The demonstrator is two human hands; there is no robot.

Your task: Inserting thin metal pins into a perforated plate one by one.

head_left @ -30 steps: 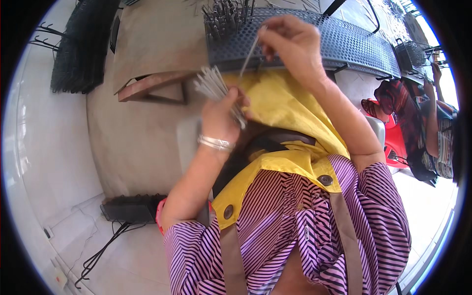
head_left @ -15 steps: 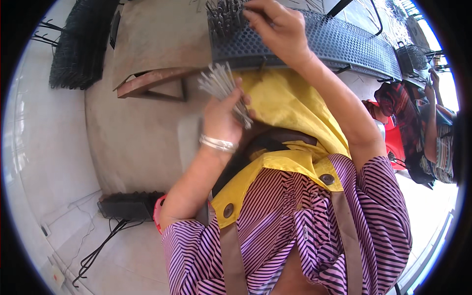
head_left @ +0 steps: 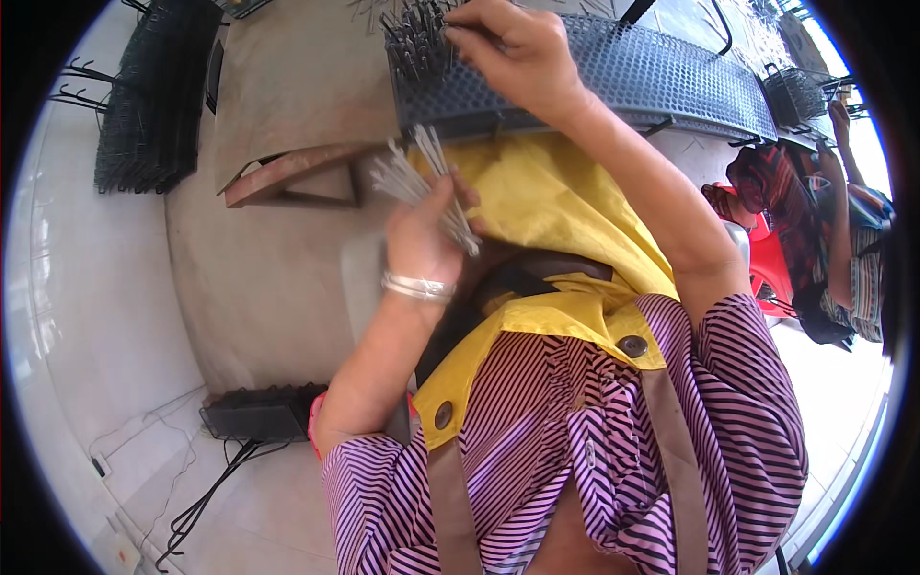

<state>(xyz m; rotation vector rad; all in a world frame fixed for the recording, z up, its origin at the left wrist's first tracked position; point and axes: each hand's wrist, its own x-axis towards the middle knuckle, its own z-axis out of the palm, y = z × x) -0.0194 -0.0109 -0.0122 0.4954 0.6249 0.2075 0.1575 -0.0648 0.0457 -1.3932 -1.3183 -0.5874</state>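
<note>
My left hand [head_left: 422,237] is closed around a fanned bundle of thin grey metal rods [head_left: 402,180], held above my lap beside the yellow apron [head_left: 556,187]. Ahead of me lies a dark perforated metal plate [head_left: 652,81] full of round holes. A dense cluster of thin metal rods [head_left: 412,48] stands at its left end. My right hand [head_left: 527,59] is over that end of the plate, thumb and forefinger pinched together right beside the cluster. What the pinch holds, if anything, is too small to make out.
A brown metal bracket [head_left: 307,172] juts out left of the plate. Dark racks packed with rods [head_left: 153,105] stand at the far left. A black rack [head_left: 259,414] lies low on the left. At the right, another person [head_left: 781,192] works near a red chair [head_left: 772,264].
The view has shifted slightly. My right hand stays pinched by the standing rods, moving only a little. In my left hand the rods have spread into two groups.
</note>
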